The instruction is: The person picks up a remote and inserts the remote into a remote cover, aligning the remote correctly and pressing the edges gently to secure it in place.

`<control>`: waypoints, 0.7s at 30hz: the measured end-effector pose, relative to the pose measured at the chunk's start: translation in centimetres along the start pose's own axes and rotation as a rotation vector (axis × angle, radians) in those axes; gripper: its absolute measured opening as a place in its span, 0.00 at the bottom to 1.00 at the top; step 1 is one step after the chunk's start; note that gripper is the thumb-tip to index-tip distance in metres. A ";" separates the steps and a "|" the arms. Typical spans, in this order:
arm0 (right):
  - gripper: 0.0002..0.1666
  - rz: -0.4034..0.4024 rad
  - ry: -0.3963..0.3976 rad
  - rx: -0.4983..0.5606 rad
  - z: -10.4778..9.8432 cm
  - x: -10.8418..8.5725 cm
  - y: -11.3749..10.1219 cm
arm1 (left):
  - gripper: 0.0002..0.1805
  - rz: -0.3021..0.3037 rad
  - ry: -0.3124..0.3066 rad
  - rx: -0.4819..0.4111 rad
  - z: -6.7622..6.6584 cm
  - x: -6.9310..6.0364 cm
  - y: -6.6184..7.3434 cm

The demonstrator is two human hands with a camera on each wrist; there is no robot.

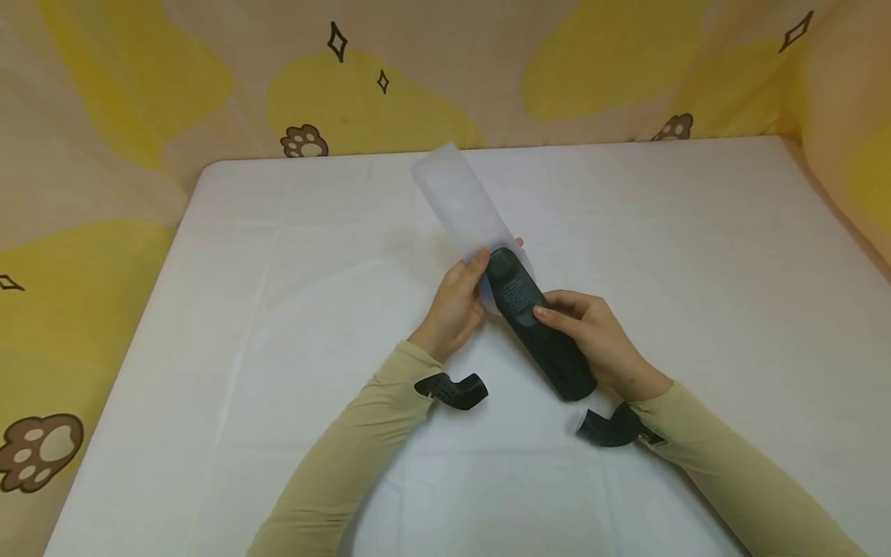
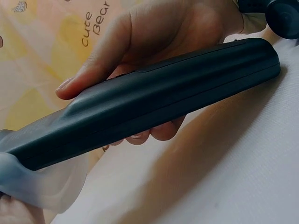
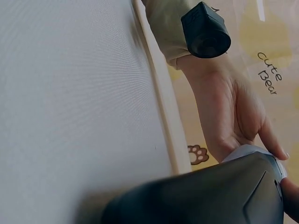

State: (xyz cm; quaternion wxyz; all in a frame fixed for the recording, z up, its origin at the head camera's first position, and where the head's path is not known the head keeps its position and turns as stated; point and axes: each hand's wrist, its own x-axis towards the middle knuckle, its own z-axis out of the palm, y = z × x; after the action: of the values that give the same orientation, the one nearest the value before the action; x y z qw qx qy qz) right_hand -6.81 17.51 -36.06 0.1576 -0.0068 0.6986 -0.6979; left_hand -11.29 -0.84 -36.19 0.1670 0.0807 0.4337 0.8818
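A black remote control [image 1: 546,340], its labelled back side up, slants across the middle of the head view. Its far end sits in the mouth of a translucent sleeve [image 1: 459,193], which stretches away towards the back of the table. My left hand [image 1: 452,309] holds the sleeve's mouth around that end, thumb on top. With thumb and fingers my right hand [image 1: 602,340] grips the remote along its middle. In the left wrist view the remote control [image 2: 159,98] lies between the right thumb and fingers, and the sleeve [image 2: 58,189] covers only its tip.
The white table [image 1: 334,309] spreads out beneath both hands. A patterned yellow and beige cloth [image 1: 390,100] hangs behind it and at the sides. Each sleeved wrist carries a small black camera, one on the left wrist [image 1: 455,391] and one on the right wrist [image 1: 612,427].
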 end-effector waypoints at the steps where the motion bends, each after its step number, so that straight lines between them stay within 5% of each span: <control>1: 0.09 0.000 0.005 -0.002 0.0 0.0 0.0 | 0.24 0.000 -0.002 0.010 0.0 0.0 0.0; 21: 0.05 -0.012 0.091 0.039 0.3 0.1 0.3 | 0.24 -0.047 0.009 0.015 0.5 -0.2 -0.8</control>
State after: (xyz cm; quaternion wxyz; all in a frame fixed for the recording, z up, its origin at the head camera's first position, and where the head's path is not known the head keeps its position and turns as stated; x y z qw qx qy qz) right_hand -6.80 17.21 -36.40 0.1216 0.0242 0.6912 -0.7119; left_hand -10.76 -0.09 -36.56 0.1852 0.0676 0.4429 0.8746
